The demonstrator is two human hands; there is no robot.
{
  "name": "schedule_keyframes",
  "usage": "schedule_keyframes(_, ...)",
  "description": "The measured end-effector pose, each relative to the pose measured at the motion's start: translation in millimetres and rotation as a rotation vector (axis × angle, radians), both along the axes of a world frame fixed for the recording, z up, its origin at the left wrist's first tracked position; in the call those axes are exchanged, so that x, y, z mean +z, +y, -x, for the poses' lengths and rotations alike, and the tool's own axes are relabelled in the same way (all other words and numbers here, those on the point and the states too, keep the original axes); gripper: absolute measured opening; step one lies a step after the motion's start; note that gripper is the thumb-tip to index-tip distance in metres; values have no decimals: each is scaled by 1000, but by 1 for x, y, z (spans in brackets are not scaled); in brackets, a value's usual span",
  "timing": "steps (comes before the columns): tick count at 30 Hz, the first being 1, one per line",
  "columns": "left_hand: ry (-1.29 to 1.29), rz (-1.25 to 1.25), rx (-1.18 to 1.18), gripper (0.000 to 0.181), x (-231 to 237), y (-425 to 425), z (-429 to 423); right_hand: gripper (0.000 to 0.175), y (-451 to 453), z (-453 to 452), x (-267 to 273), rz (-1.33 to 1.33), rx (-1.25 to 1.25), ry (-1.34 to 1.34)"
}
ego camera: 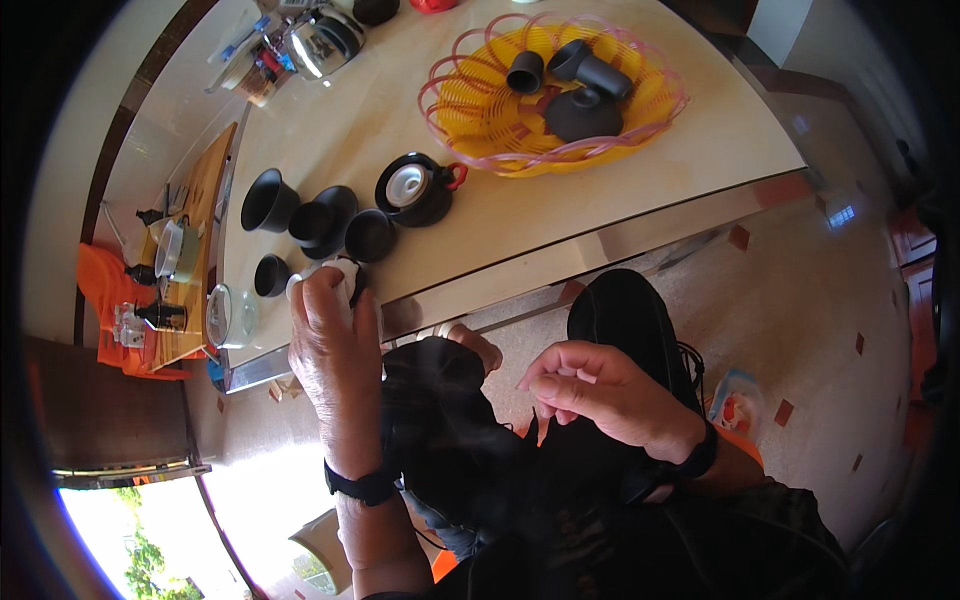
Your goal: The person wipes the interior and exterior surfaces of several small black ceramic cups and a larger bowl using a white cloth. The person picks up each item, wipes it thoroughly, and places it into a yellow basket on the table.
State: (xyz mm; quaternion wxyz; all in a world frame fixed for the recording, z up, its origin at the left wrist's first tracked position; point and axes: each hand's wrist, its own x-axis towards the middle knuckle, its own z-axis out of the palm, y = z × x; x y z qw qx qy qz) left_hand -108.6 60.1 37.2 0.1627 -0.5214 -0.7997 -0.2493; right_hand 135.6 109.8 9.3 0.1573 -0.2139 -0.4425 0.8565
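At the table's near edge, my left hand (330,337) is closed around a crumpled white cloth or tissue (346,271). A dark rim shows beside the cloth, but my fingers hide what it belongs to. My right hand (592,390) hovers above my lap, fingers loosely curled, holding nothing. Just beyond the left hand stand a small black cup (271,275), a black bowl-like cup (370,235), another black cup (311,223) by a black saucer (341,206), and a taller black cup (268,201). A black pot (427,210) with a red handle has a white piece (407,185) in its mouth.
Farther right, a yellow woven basket (480,112) with a pink looped rim holds several dark cups and a dark lid (583,114). A glass bowl (232,315) sits at the left corner. A steel kettle (319,45) stands at the back, near an orange chair (101,285).
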Motion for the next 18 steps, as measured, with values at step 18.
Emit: schedule_keyframes(18,-32,-143,-132,26,0,4,-4,21,22,-9,3,-63,-145,-32)
